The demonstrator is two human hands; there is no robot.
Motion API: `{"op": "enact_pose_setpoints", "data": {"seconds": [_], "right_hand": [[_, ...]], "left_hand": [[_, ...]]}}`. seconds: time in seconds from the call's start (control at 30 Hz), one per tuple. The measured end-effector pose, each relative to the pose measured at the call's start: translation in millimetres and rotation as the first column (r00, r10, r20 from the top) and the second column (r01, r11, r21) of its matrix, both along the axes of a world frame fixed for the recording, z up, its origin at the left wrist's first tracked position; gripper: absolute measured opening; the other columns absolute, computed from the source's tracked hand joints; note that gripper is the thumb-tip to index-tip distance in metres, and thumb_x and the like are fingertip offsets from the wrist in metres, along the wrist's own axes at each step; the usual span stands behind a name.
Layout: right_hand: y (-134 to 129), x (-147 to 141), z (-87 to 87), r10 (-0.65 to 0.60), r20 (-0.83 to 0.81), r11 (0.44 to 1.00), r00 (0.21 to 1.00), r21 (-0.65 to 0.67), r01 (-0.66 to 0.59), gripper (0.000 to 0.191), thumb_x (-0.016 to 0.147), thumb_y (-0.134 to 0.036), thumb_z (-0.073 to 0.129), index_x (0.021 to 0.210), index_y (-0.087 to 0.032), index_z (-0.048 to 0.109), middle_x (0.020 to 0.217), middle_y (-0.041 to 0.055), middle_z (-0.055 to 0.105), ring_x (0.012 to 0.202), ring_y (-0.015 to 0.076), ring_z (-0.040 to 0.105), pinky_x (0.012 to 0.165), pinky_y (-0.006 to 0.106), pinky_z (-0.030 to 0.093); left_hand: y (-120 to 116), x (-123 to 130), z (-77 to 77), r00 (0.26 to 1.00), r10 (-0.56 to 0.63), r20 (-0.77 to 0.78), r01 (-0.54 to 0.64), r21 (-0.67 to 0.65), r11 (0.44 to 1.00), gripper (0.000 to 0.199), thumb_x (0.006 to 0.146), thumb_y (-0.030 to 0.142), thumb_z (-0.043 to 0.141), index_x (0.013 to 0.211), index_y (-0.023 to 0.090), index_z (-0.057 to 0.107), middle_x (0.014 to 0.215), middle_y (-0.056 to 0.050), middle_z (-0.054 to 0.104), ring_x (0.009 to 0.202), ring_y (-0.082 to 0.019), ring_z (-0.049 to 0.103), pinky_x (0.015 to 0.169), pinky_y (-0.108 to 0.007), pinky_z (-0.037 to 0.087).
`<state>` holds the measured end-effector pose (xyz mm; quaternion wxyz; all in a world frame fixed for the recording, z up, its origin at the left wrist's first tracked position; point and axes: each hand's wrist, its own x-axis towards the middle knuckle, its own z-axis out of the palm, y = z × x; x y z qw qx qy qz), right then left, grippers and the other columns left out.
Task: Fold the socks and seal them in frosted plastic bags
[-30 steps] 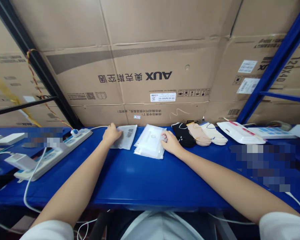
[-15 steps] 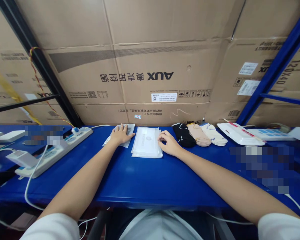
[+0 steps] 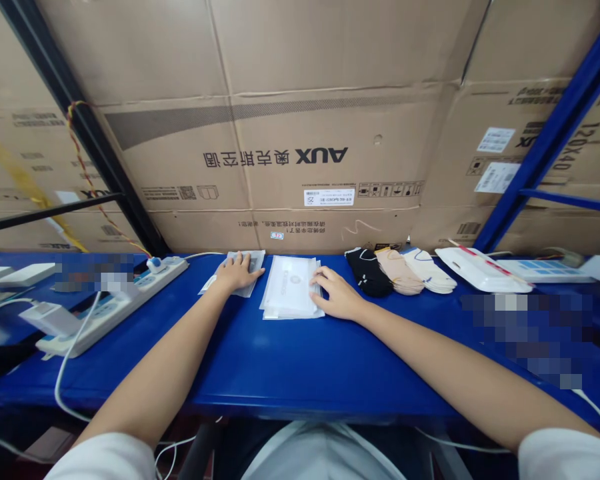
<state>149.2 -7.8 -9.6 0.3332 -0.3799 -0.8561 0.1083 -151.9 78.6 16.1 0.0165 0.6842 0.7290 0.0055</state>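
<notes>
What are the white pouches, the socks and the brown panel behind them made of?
Pouches: probably thin plastic, frosted, judging by their milky, faintly shiny look.
Socks: likely knitted cloth, matte, softly bulging; the fibre can't be told.
Panel: cardboard, matte, with creases and shipping print.

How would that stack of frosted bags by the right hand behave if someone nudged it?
The stack of frosted bags would probably slide and fan apart, since its edges are uneven and no band shows around it. Each bag is likely light and floppy, looking thin and translucent. It seems unlikely to roll or tip, lying flat on the blue table.
</notes>
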Motion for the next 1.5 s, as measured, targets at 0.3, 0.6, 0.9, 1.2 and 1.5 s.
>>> {"op": "enact_pose_setpoints", "data": {"seconds": [0.3,0.6,0.9,1.2,1.5], "right_hand": [[1,0,-1.6,0.086,-0.042,0.994,0.995,-0.067,-0.089,0.022,0.09,-0.029,0.054,0.109,-0.019,0.063,0.117,0.0109,0.057,0.106,0.0241,0.06,0.099,0.04,0.045],[1,-1,-4.2,0.124,0.062,0.991,0.99,-0.052,-0.12,0.036,0.098,-0.036,0.045,0.126,-0.018,0.06,0.132,0.015,0.056,0.121,0.0276,0.056,0.105,0.043,0.044],[1,11,30.8,-0.488,0.17,0.872,0.856,0.14,0.469,0.031,0.096,-0.033,0.044,0.114,-0.015,0.062,0.117,0.0148,0.064,0.112,0.0285,0.058,0.095,0.04,0.046],[20,56,43.2,-0.606,0.484,0.748,0.631,0.074,0.66,0.034,0.09,-0.036,0.05,0.103,-0.01,0.067,0.105,0.0212,0.069,0.095,0.0326,0.066,0.076,0.037,0.046],[6,33,40.4,-0.34,0.447,0.94,0.828,0.191,0.282,0.028,0.088,-0.046,0.058,0.083,-0.019,0.06,0.089,0.0103,0.068,0.082,0.0236,0.062,0.069,0.032,0.039]], "left_hand": [[-5,2,6.9,0.993,0.036,0.115,-0.04,0.035,0.999,0.084,0.085,0.074,0.028,0.155,0.027,0.027,0.164,-0.007,0.014,0.148,-0.041,0.014,0.112,-0.069,0.014],[-30,37,30.0,0.934,-0.277,0.226,0.125,0.518,0.846,0.057,0.097,0.05,0.031,0.14,0.017,0.05,0.15,-0.012,0.045,0.14,-0.028,0.036,0.117,-0.043,0.026],[-74,85,12.5,0.522,-0.842,0.133,0.822,0.183,0.539,0.073,0.082,0.07,0.057,0.143,0.032,0.045,0.156,-0.009,0.036,0.144,-0.034,0.031,0.117,-0.054,0.02],[-69,81,10.9,0.518,-0.839,0.165,0.826,0.156,0.541,0.048,0.071,0.041,0.074,0.113,0.023,0.06,0.152,-0.014,0.041,0.141,-0.037,0.034,0.114,-0.051,0.029],[-62,80,1.7,0.554,-0.791,0.26,0.79,0.137,0.598,0.037,0.08,0.03,0.058,0.115,0.022,0.054,0.139,-0.012,0.05,0.143,-0.033,0.03,0.114,-0.049,0.029]]}}
